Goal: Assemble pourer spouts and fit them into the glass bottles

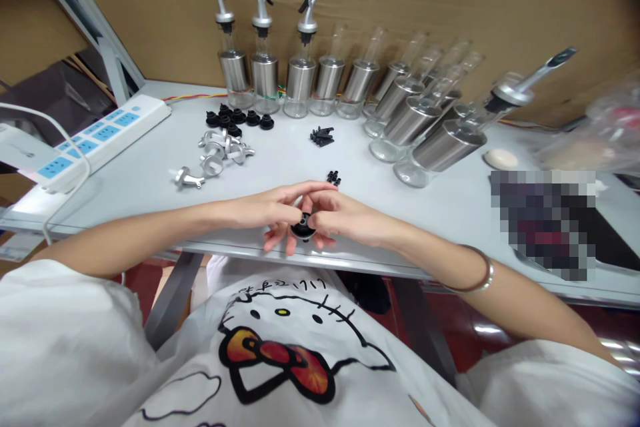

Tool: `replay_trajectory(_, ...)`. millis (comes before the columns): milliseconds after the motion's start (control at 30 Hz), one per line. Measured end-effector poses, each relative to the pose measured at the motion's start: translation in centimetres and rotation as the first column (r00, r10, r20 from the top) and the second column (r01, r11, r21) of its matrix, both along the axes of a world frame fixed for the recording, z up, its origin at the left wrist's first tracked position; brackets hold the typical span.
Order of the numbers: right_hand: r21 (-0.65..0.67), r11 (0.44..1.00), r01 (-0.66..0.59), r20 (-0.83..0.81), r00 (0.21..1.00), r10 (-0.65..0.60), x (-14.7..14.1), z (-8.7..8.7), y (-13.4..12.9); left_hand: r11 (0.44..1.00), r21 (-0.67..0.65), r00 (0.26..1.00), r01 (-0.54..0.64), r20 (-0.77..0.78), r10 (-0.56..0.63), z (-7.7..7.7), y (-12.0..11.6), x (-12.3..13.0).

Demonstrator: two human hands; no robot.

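Observation:
Near the table's front edge, my left hand (274, 211) and my right hand (343, 215) meet around a small round black part (303, 229). Both thumbs press on its top, and fingers of both hands curl beneath it. Just beyond my fingertips lies a small group of black pieces (333, 178). Farther back is a pile of thin black pieces (321, 136). Silver spout parts (220, 152) lie to the left, with black stoppers (237, 118) behind them.
Glass bottles with steel sleeves (301, 83) stand along the cardboard back wall (175, 13); several carry spouts. A white power strip (95, 137) lies at the left. At the right are a white oval object (501, 159) and a blurred-out item (543, 223).

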State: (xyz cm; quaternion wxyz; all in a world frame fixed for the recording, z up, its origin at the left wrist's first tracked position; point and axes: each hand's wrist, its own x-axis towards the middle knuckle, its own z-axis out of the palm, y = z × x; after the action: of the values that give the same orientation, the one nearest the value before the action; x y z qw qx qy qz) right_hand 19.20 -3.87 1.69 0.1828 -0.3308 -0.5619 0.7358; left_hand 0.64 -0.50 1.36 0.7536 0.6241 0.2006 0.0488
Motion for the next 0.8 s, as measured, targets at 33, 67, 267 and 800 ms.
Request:
replay_trajectory(33, -0.013, 1.000, -0.005, -0.004, 1.000, 0.005, 0.1, 0.0, 0.0, 1.000, -0.003, 1.000, 0.009, 0.020, -0.009, 0.0, 0.0, 0.0)
replay_trajectory(67, -0.028, 1.000, -0.002, -0.009, 1.000, 0.002, 0.1, 0.1, 0.1, 1.000, -0.006, 0.999, 0.011, 0.035, -0.011, 0.0, -0.1, 0.0)
replay_trajectory(267, -0.044, 0.999, 0.014, -0.055, 0.998, -0.017, 0.4, 0.2, 0.1, 0.999, -0.009, 0.999, -0.036, 0.040, 0.037, 0.4, -0.3, 0.0)
replay_trajectory(800, 0.061, 0.983, 0.173, -0.156, 0.974, -0.162, 1.0, -0.7, 1.1, 0.910, 0.294, 0.956, -0.291, 0.042, 0.292, 0.6, -0.3, 0.2)
